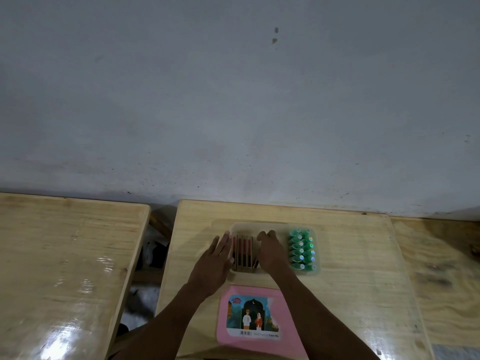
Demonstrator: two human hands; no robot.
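From the head view, the left hand point(214, 259) lies with straight, spread fingers flat against the left outer wall of a pale tray point(259, 225), holding nothing. The right hand point(270, 252) is inside the same tray with its fingers curled downward. Whether they have hold of anything cannot be told, though a slanted slim box point(255, 262) shows just under its thumb side. Between the two hands stands the row of slim red-and-brown boxes point(242, 252), upright on edge and packed side by side toward the tray's left end. Just beyond the right hand's outer side, a clear holder of green bottles point(302, 249) sits close against the tray, leaving that hand little room on that side. Nearer the person, under both forearms, a pink lid point(259, 339) with a printed picture label lies flat. All this rests on a wooden table point(358, 281). Well out past the left hand, across a dark gap, stands a second table point(65, 255), and a grey wall point(233, 100) rises beyond the fingertips.
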